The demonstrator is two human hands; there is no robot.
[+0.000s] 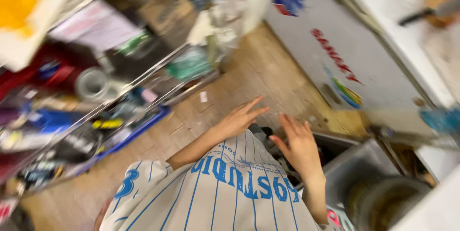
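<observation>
Looking down from my head, the whole view is smeared with motion, so I can only tell the bigger shapes. My left hand point(239, 118) is stretched out in front of me with the fingers spread and straight, holding nothing; it hangs over the wooden floor point(258, 75), palm down, as if for balance rather than for a grip. My right hand point(298, 145) is likewise empty, the fingers loosely fanned and a little curled, raised just above the grey metal bin point(357, 164) at my right side. It is the thing nearest that hand, but I cannot tell whether the fingertips touch its rim. Something dark lies inside the bin beneath my hands; it is too blurred to name. A round metal pot point(388, 202) stands just beside the bin toward the lower right corner, its mouth open upward.

My striped white and blue shirt point(220, 192) fills the bottom of the view, so I am bent well forward over all this.

To the left, a wire shelf rack point(124, 85) holds a jumble of small goods, among them a roll of tape point(91, 85), kept off the floor in tiers. To the right stands a white chest freezer point(354, 49) with coloured stickers on its side, leaving only a narrow strip of floor between it and the rack.
</observation>
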